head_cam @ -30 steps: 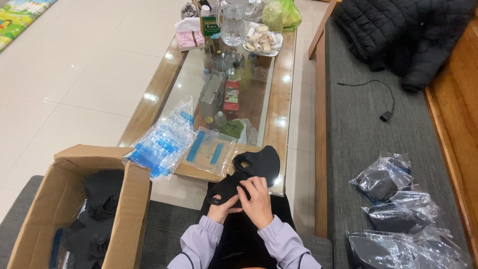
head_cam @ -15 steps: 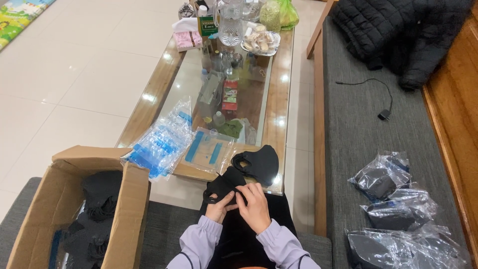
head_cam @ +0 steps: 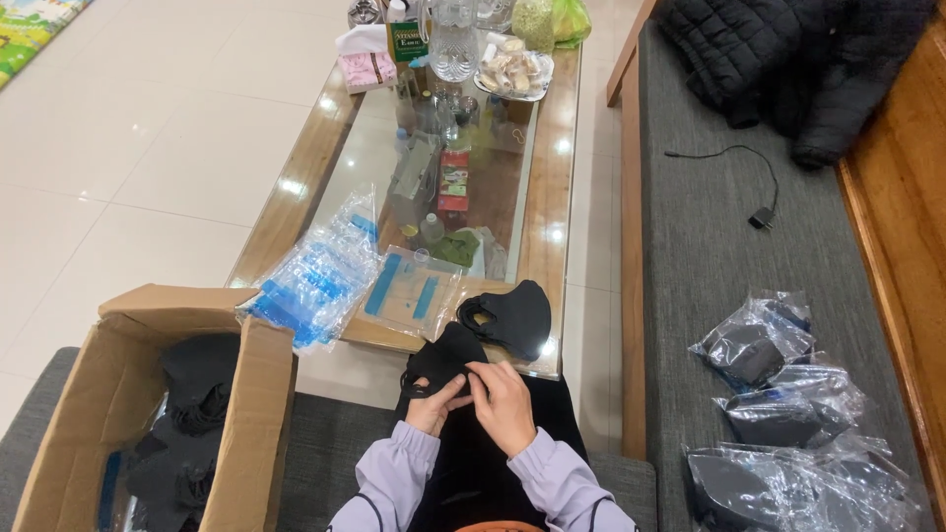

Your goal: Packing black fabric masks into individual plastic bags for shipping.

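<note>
Both my hands work a black fabric face mask [head_cam: 441, 361] over my lap, just in front of the glass coffee table [head_cam: 554, 197]. My left hand [head_cam: 436, 406] pinches its lower edge, and my right hand [head_cam: 503, 402] grips the fabric beside it. A second black mask [head_cam: 512, 317] lies on the table's near corner, touching the one I hold. Next to it sits a clear plastic bag with blue stripes [head_cam: 409, 292], and a pile of the same bags [head_cam: 315, 276] lies further left.
An open cardboard box [head_cam: 261, 424] with several black masks stands at my left. Several bagged black masks [head_cam: 788, 424] lie on the grey bench at right, with a black jacket [head_cam: 788, 59] and a cable [head_cam: 759, 197] further back. Bottles, a glass jug and a snack dish crowd the table's far end.
My hands have shifted slightly on the mask and folded it a little tighter; nothing else on the table has moved.
</note>
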